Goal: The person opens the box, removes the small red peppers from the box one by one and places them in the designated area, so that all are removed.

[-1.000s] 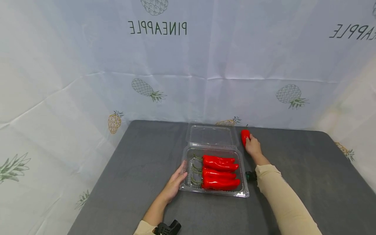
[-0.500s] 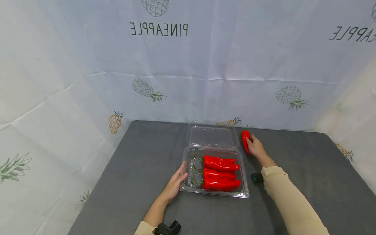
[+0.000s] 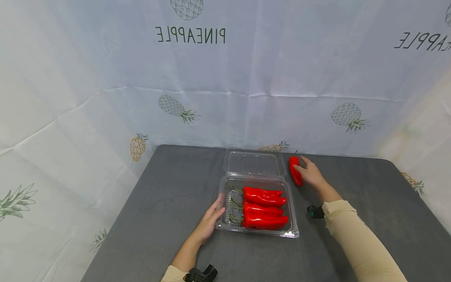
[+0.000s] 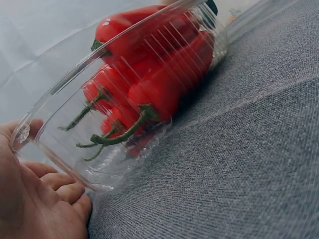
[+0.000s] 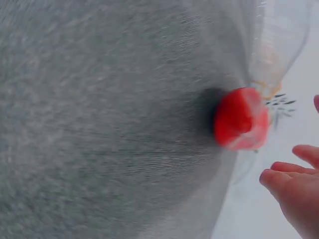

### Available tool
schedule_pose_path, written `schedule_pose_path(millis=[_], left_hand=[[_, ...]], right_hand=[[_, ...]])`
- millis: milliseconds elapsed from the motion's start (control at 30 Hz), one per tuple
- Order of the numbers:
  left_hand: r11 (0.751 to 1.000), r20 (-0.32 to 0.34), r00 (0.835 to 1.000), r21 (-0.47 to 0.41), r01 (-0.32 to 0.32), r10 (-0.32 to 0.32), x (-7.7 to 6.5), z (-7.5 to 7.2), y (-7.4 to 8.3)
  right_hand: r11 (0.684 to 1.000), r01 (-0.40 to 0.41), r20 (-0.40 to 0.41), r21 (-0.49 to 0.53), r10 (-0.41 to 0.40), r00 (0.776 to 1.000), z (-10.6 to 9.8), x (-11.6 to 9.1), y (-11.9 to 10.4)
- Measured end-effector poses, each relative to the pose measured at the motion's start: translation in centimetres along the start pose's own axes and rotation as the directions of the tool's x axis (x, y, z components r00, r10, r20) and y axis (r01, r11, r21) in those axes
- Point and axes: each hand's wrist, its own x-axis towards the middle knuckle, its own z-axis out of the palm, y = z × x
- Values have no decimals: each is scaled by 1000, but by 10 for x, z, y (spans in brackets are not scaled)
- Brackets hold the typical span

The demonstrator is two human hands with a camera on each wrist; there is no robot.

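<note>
In the head view, several long red peppers [image 3: 264, 219] with green stems lie side by side in a clear plastic container [image 3: 225, 225] whose lid [image 3: 253, 162] is folded back. My left hand [image 3: 208, 222] holds the container's left rim, thumb over the edge and fingers outside and below it, as the left wrist view shows. One more red pepper [image 3: 295, 172] lies on the table right of the lid. Beside it, my right hand [image 3: 310, 174] has its fingers spread. In the right wrist view a gap shows between the fingers [image 5: 284, 179] and that pepper [image 5: 241, 119].
A grey cloth-covered table [image 3: 169, 196] lies under everything. Behind its far edge hangs a pale curtain [image 3: 225, 70] printed with pineapples. Black devices are strapped at both wrists, the left one [image 3: 201, 274] near the bottom of the head view.
My right hand has let go of the pepper, which now lies flatter and slightly nearer, and has drawn away to the right. The left hand and the container have stayed put.
</note>
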Motion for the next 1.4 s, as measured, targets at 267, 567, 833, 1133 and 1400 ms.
schedule_pose_path(millis=[267, 567, 833, 1133, 1400], left_hand=[[1000, -6, 1000, 3, 14, -14, 0, 0, 0], [1000, 4, 1000, 2, 12, -12, 0, 0, 1], [1000, -3, 1000, 6, 11, -11, 0, 0, 1], [1000, 6, 1000, -12, 11, -11, -1, 0, 3], [1000, 5, 1000, 6, 24, -24, -1, 0, 4]], right_hand=[[999, 48, 45, -8, -47, 998, -1, -13, -17], [985, 173, 105, -6, -171, 980, 7, -32, -41], [964, 264, 192, 27, -264, 945, 15, -43, -58], [949, 312, 274, 48, -313, 909, 25, -51, -68], [932, 361, 328, 18, -347, 879, 32, -62, -78]])
